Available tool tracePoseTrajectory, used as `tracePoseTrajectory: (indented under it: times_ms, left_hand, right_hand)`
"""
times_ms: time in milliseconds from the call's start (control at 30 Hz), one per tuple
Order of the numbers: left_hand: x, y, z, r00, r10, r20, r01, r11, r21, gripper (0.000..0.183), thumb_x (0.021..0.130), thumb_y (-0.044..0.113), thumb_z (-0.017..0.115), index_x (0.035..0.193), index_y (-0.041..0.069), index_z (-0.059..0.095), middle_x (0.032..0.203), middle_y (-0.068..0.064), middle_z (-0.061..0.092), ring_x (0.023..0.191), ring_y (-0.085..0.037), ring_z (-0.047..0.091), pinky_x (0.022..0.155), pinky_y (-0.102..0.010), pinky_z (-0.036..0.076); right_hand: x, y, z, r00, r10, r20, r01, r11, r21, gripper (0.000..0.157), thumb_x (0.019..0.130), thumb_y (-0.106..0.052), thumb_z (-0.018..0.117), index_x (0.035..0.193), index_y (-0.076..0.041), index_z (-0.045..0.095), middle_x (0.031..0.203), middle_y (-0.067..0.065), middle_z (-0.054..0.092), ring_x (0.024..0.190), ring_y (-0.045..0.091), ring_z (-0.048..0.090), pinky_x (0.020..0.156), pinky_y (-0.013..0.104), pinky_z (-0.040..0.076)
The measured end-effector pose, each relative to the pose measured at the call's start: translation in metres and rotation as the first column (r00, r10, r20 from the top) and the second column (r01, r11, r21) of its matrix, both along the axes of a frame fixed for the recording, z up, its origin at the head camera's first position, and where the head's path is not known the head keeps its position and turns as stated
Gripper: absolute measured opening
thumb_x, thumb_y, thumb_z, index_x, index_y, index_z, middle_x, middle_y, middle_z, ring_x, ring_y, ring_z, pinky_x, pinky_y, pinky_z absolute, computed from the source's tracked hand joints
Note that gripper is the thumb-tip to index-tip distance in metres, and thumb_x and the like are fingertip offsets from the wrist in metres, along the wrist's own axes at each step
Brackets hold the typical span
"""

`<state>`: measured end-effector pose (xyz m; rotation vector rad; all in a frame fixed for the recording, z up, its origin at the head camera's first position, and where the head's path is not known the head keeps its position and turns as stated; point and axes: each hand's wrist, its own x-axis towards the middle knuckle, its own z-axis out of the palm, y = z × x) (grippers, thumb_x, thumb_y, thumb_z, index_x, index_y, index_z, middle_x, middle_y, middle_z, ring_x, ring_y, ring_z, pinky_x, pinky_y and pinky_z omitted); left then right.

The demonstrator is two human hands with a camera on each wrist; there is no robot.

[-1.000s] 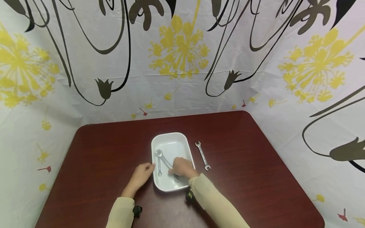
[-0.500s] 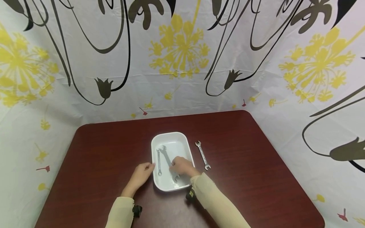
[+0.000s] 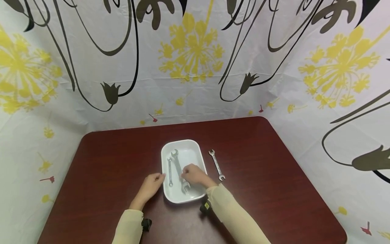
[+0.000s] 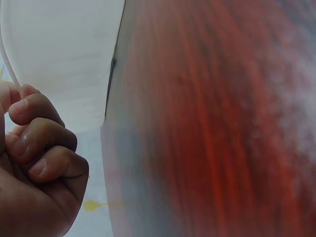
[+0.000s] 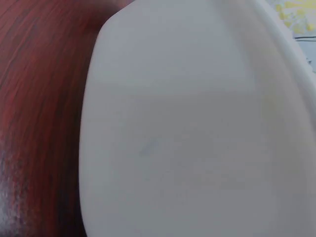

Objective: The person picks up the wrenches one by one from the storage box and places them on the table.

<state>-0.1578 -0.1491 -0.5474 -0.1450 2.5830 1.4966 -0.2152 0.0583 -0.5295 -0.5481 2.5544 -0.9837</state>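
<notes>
In the head view a white tray (image 3: 195,196) stands on the table. My left hand (image 3: 150,186) pinches the tray's left rim; the left wrist view shows the curled fingers (image 4: 52,133) at that edge. Inside the tray my right hand (image 3: 194,174) holds the larger open-end wrench (image 3: 176,162) by its middle, which the fingers partly cover. One jaw end points to the far side, the other to the near side. A smaller wrench (image 3: 170,173) lies to its left in the tray. The right wrist view shows mostly the tray's pale inside (image 5: 182,148), not the wrench.
Another open-end wrench (image 3: 217,165) lies on the dark red table (image 3: 259,176), to the right of the tray. A patterned white cloth (image 3: 195,101) hangs behind the table and along both sides.
The larger wrench has turned from a slant toward the left to nearly in line with the small one, and has shifted slightly to the far side. The left hand stays at the rim.
</notes>
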Motion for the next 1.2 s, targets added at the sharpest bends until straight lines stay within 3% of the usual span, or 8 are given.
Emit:
tracePoseTrajectory:
  times_ms: [533, 900, 1200]
  left_hand:
    - [0.000, 0.003, 0.003, 1.000, -0.021, -0.005, 0.021, 1.000, 0.010, 0.035, 0.100, 0.028, 0.050, 0.070, 0.010, 0.052, 0.059, 0.000, 0.043, 0.056, -0.013, 0.040, 0.054, -0.026, 0.035]
    - [0.000, 0.000, 0.006, 0.998, -0.053, -0.034, 0.050, 0.997, -0.065, 0.034, 0.099, 0.024, 0.052, 0.067, 0.010, 0.050, 0.059, 0.002, 0.042, 0.057, -0.012, 0.040, 0.055, -0.026, 0.034]
    - [0.001, 0.000, 0.005, 0.998, -0.055, -0.014, 0.054, 0.998, -0.044, 0.037, 0.100, 0.028, 0.051, 0.068, 0.011, 0.050, 0.058, 0.001, 0.044, 0.055, -0.012, 0.041, 0.053, -0.025, 0.035]
  right_hand:
    - [0.003, 0.008, 0.012, 0.997, 0.027, -0.070, -0.036, 0.990, -0.133, 0.022, 0.086, -0.017, 0.059, 0.066, -0.008, 0.057, 0.058, -0.002, 0.054, 0.054, 0.009, 0.046, 0.052, 0.024, 0.040]
    - [-0.001, 0.010, 0.022, 0.999, -0.015, -0.039, 0.009, 0.989, -0.150, 0.020, 0.088, -0.013, 0.060, 0.070, -0.004, 0.060, 0.061, -0.004, 0.053, 0.057, 0.007, 0.046, 0.054, 0.020, 0.038]
    - [-0.006, 0.022, 0.028, 0.999, -0.027, 0.030, 0.033, 0.975, -0.222, 0.020, 0.091, -0.011, 0.058, 0.073, -0.002, 0.059, 0.063, -0.004, 0.053, 0.056, 0.008, 0.043, 0.052, 0.021, 0.034]
